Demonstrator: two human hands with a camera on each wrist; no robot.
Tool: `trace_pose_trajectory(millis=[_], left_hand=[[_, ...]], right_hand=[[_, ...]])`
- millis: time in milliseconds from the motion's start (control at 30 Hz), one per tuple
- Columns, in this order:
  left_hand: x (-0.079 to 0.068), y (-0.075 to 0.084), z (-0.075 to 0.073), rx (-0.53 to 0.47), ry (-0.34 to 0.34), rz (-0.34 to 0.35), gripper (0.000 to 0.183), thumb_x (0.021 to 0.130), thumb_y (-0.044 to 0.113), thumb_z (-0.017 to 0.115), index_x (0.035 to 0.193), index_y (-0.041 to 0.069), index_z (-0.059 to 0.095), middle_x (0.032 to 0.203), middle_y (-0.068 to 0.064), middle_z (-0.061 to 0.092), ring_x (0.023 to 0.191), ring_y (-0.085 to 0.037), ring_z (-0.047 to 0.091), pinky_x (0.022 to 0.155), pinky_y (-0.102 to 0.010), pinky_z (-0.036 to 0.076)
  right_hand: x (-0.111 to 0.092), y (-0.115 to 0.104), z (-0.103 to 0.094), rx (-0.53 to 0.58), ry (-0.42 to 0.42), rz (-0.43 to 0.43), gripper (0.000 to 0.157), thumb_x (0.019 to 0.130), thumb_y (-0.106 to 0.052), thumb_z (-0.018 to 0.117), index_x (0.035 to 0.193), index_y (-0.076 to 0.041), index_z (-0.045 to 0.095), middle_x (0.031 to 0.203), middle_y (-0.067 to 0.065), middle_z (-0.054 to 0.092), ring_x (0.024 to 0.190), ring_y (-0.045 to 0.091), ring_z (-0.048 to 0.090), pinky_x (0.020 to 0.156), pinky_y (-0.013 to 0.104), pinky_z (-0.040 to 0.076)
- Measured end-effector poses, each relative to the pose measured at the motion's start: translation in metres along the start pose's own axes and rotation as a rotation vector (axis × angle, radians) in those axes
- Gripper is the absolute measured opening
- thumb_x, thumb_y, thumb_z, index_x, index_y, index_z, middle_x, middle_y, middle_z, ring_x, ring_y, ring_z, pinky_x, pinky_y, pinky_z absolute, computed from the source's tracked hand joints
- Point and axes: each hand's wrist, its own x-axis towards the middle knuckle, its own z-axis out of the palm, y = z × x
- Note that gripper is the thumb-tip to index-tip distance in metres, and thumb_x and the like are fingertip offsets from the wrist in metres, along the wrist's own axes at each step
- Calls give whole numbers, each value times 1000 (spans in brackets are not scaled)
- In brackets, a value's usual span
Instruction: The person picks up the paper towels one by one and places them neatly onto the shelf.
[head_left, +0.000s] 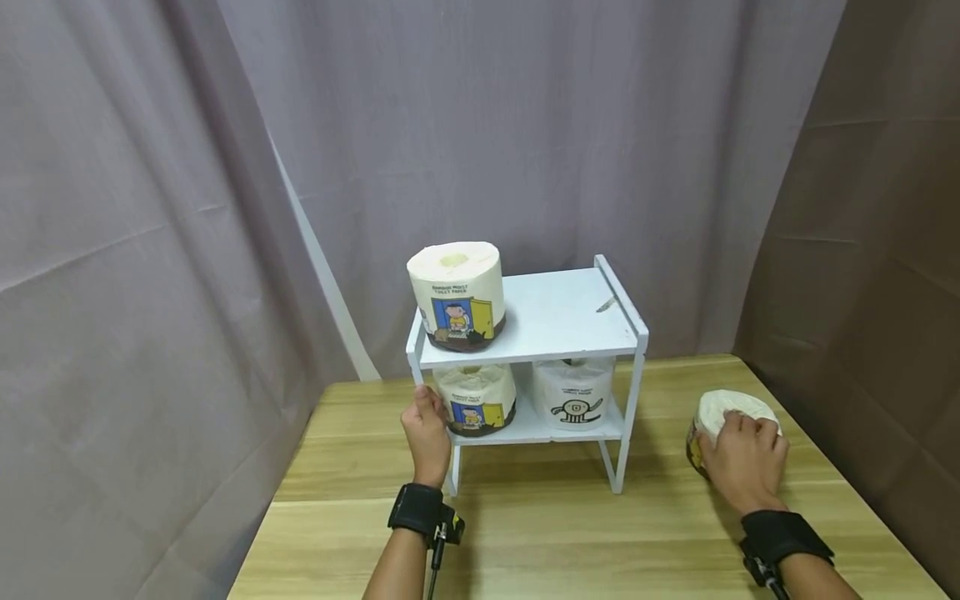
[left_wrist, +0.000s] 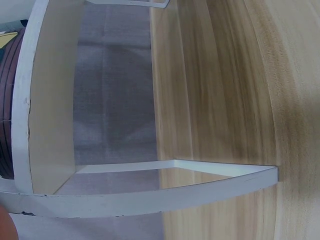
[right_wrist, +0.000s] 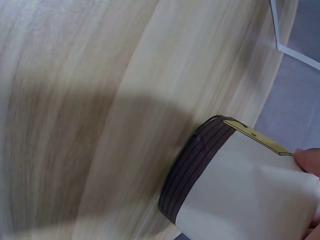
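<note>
My left hand (head_left: 427, 437) grips the front left leg of a small white two-tier shelf (head_left: 566, 304). In the left wrist view, the shelf's white frame (left_wrist: 145, 199) shows with only a fingertip at the lower left corner. At the right of the table, my right hand (head_left: 750, 462) holds a toilet paper roll (head_left: 723, 403) from above, fingers over its top edge. The right wrist view shows that roll's dark base band and pale wrapper (right_wrist: 245, 190); I cannot tell whether it touches the table.
One toilet paper roll (head_left: 457, 292) stands on the upper tier at the left. On the lower tier are a similar roll (head_left: 476, 404) at left and a white roll with a line-drawn dog (head_left: 576, 400) at right. Grey curtains (head_left: 525, 125) hang behind the wooden table (head_left: 540, 533).
</note>
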Motion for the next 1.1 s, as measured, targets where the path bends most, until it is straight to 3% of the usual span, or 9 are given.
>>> trace_pose_trajectory(millis=[167,400,467,700,933,1100], left_hand=[[0,10,4,-15,2,-4,51,108,18,32,61,-1,38,51,4,33,46,-9,30,45,-23,25],[-5,28,8,-27,-17,0,53,108,21,33,62,-4,38,52,6,33,46,-8,30,45,-23,25],[-5,28,10,-21,-17,3,54,108,21,32,62,-5,38,52,5,33,47,-9,30,46,-23,25],[-3,1,8,0,-19,-3,56,108,28,32,62,-3,39,51,2,34,46,-11,31,45,-23,26],[0,2,2,-20,5,18,60,107,37,33,62,-2,41,50,2,34,45,-10,30,44,-23,24],[0,4,1,-36,1,13,59,107,35,33,63,-3,41,50,2,35,45,-9,31,44,-23,24]], right_hand=[[4,3,-7,18,-30,-28,48,77,-23,76,96,14,52,91,38,54,93,56,40,76,65,30],[2,9,-17,43,-114,7,51,79,-23,76,106,14,55,99,38,56,98,58,38,80,66,28],[0,11,-18,44,-107,1,51,78,-22,77,107,14,55,99,38,56,98,58,39,80,67,28],[-4,18,-20,49,-72,-17,52,76,-22,78,106,14,56,96,37,58,96,56,40,76,65,29],[5,13,-25,71,-104,-23,47,81,-29,75,96,12,57,88,35,59,91,56,40,75,64,31],[7,10,-30,72,-116,-31,47,81,-31,76,95,11,59,88,34,60,91,54,41,76,63,32]])
